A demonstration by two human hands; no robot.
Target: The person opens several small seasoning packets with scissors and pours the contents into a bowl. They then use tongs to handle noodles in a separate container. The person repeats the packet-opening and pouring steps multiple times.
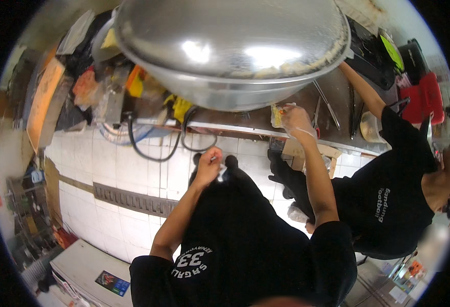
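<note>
My left hand [209,165] is in front of my body with its fingers curled. A small white piece [222,172], perhaps plastic or paper, shows at its fingers. My right hand [299,122], in a clear plastic glove, is over the front edge of the dark worktop [244,122]. Its fingers hold a small clear packet with yellow contents [276,116]. Just beyond both hands looms a large metal bowl [225,90], with pale residue along its rim. Scissors [317,115] with red handles lie beside my right hand, partly hidden by it.
At the right, a co-worker in a black shirt [378,207] reaches an arm behind the bowl. Metal tongs [329,109] and a red container [424,99] are on that side. A black hose [148,157] loops below the worktop edge. A floor drain grate [133,199] lies left.
</note>
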